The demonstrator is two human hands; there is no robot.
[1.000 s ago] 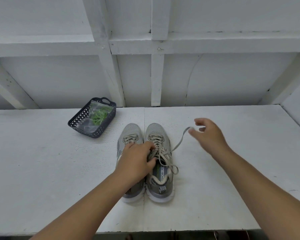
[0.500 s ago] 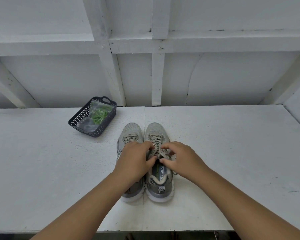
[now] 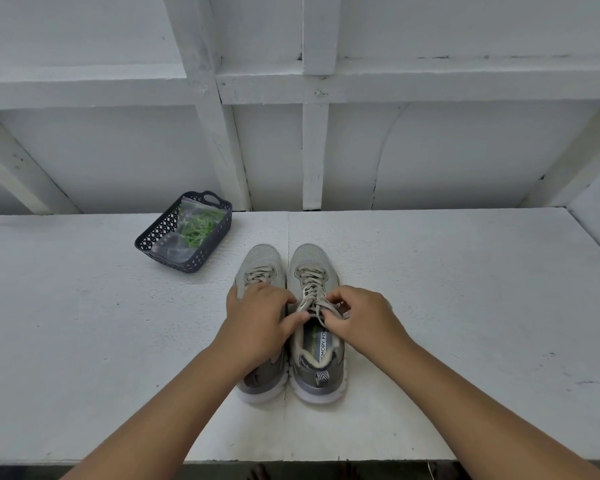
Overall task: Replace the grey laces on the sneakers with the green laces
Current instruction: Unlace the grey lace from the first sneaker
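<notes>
Left hand (image 3: 257, 320) rests on left sneaker (image 3: 262, 268), thumb touching right sneaker (image 3: 314, 355). Right hand (image 3: 357, 317) pinches its grey lace (image 3: 310, 289). Green laces (image 3: 198, 228) bagged in basket (image 3: 187, 261), back-left on table (image 3: 447, 306).

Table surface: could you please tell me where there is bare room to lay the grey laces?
Bare table lies right of the right sneaker, and left of the left sneaker, in front of the basket. Both hands crowd the middle.
</notes>
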